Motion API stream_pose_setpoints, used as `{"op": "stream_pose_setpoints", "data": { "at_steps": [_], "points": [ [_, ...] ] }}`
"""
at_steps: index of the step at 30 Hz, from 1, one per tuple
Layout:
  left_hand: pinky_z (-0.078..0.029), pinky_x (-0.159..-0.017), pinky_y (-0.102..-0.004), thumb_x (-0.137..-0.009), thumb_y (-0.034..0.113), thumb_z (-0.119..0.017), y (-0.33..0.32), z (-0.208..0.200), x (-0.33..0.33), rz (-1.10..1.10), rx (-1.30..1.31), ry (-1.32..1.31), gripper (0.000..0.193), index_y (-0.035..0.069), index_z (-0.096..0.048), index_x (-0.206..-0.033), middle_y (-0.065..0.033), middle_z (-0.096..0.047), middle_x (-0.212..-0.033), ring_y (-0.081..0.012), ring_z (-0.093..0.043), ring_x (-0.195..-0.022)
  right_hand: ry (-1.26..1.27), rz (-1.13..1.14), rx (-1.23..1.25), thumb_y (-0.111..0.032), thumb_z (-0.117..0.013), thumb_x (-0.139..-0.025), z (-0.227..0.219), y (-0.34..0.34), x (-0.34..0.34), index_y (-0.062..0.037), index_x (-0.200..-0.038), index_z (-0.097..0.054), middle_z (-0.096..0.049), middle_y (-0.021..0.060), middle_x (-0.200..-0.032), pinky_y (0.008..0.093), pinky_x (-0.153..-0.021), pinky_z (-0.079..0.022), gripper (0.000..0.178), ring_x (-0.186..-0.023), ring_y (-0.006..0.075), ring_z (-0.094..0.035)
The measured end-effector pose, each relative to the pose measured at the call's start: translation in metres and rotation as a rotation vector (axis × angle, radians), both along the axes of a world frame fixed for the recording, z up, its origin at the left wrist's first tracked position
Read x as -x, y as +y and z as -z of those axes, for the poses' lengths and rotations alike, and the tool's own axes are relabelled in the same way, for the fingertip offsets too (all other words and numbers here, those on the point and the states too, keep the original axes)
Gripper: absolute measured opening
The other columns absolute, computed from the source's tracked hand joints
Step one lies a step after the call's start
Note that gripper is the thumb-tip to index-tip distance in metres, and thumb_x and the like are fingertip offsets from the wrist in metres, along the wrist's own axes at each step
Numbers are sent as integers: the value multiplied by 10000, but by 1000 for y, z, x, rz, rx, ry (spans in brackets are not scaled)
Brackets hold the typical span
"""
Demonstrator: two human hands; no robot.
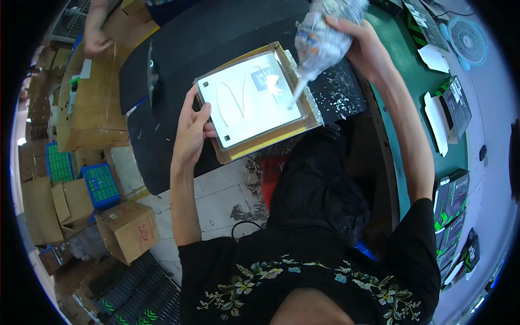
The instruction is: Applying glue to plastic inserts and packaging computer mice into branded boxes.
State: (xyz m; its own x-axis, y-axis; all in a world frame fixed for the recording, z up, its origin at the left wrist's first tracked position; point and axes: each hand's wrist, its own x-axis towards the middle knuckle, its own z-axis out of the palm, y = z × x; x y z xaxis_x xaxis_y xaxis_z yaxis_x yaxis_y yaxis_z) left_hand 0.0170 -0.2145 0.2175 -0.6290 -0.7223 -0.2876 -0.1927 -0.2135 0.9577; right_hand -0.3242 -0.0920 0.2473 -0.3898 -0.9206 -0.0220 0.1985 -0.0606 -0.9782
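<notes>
A white square panel (pixel 249 122) with dark marks in two corners lies in a shallow brown frame (pixel 238 154) on the black table. Thin curved lines of glue-like material run over its surface. My left hand (pixel 190 125) grips the panel's left edge, thumb on top and fingers along the side. Above the right side, my right hand (pixel 364 46) is closed round a squeeze bottle (pixel 322 40), wrapped in crumpled clear plastic. Its pale nozzle (pixel 303 86) points down toward the panel's right edge; whether the tip touches is blurred.
White crumbs (pixel 341 95) litter the black table (pixel 179 65). At right, a green bench (pixel 387 19) holds black boxes (pixel 454 105) and a small blue fan (pixel 467 39). Cardboard cartons (pixel 127 230) and a blue crate (pixel 100 185) stand at left. Another person's hand (pixel 97 40) is at upper left.
</notes>
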Motion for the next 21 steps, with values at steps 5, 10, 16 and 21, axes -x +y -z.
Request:
{"op": "stream_pose_setpoints", "data": {
  "at_steps": [5, 10, 16, 21],
  "points": [
    [-454, -1006, -374, -966, 43, -533, 15, 21, -10, -132, 71, 308, 545, 18, -291, -1454, -143, -481, -1369, -211, -520, -1220, 312, -81, -449, -396, -697, -801, 65, -27, 63, 9, -1029, -692, -715, 112, -934, 287, -663, -573, 464, -724, 191, -706],
    [-363, -1097, -435, -936, 77, -570, 66, 7, -14, -67, -1, 364, 671, 20, -186, -1484, -189, -402, -1441, -287, -448, -1306, 914, 122, -624, -746, -650, -686, 88, -41, 38, -3, -1247, -560, -650, 254, -1080, 421, -829, -549, 935, -935, 342, -677],
    [-394, -1070, -437, -913, 70, -594, 176, 8, 83, 257, -374, 411, 665, 34, -218, -1461, -194, -435, -1387, -292, -489, -1254, 1063, 623, -135, -519, -601, -881, 23, 111, 167, -15, -1027, -692, -702, 151, -971, 375, -722, -559, 533, -733, 254, -702],
    [-527, -885, -388, -982, 57, -509, 237, 43, 183, 530, -608, 446, 538, 112, -236, -1442, -159, -510, -1309, -234, -593, -1112, 1370, 697, -1019, -513, -424, -974, 60, 386, 287, -174, -1331, -562, -583, 240, -1227, 461, -991, -433, 512, -1153, 408, -547]
  ]
}}
